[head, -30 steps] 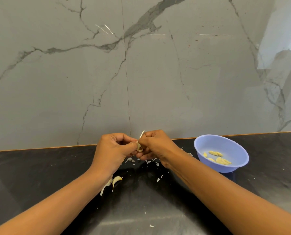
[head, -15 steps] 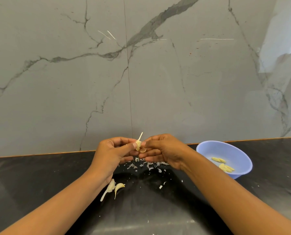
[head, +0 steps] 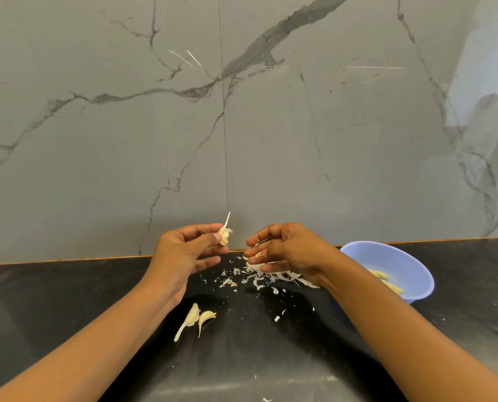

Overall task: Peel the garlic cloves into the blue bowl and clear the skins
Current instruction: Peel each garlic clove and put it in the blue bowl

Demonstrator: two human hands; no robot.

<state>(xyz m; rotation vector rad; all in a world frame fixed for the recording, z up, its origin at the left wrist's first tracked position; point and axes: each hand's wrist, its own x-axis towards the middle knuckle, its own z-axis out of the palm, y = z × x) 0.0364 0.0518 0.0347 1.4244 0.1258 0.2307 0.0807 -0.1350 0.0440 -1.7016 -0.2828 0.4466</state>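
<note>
Faced a grey veined marble wall (head: 300, 126) above a black surface (head: 67, 300). Found the blue bowl (head: 387, 256) standing on that surface at the right, just beyond the right forearm and apart from the peeling. Raised the left hand (head: 184, 253) over the back of the surface, thumb and fingers clamped on a garlic clove (head: 225, 236), partly stripped by the look of it, with a thin stalk of skin sticking up. Held the right hand (head: 288, 250) near it but not touching, fingers loosely curled above a heap of skins (head: 271, 275); noticed pale slivers among those fingers, yet could not tell whether pinched or falling free. Left two unpeeled cloves (head: 197, 316) lying side by side on the surface below the left wrist. Counted a few peeled cloves (head: 382, 275) already in the bowl, partly hidden by the right arm. Saw loose flakes (head: 276, 318) scattered toward the near edge. Judged the job past its start but short of its end: some cloves done and bowled, one in hand needing the last of its skin off before going rightward into the bowl, two untouched, and all the skins yet to be gathered and cleared from the surface.
</note>
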